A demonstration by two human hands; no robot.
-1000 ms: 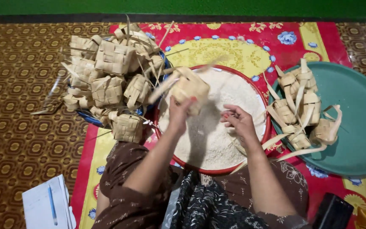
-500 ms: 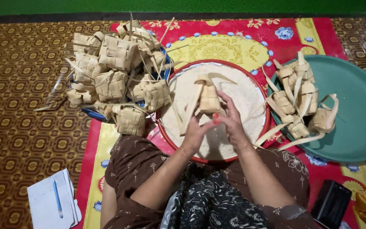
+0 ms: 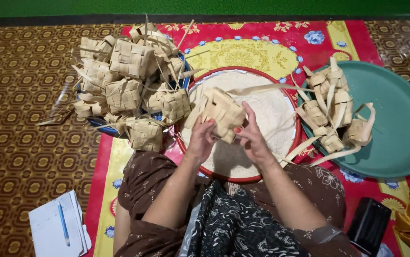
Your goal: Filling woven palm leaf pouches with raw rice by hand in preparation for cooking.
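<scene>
Both of my hands hold one woven palm-leaf pouch [image 3: 222, 112] above a red-rimmed basin of white rice [image 3: 281, 102]. My left hand [image 3: 200, 139] grips its lower left side. On the lower right side my right hand [image 3: 251, 138] pinches it with fingers spread along the weave. A long leaf strip trails from the pouch toward the right.
A heap of empty woven pouches [image 3: 126, 81] fills a blue bowl at the left. Several more pouches [image 3: 331, 107] lie on a green tray [image 3: 400, 133] at the right. A notepad with a blue pen [image 3: 57, 228] lies on the patterned floor at lower left, a black phone [image 3: 369, 223] at lower right.
The pouch moved from the left of the basin toward its middle, then turned in both hands. My right hand came off the rice and onto the pouch.
</scene>
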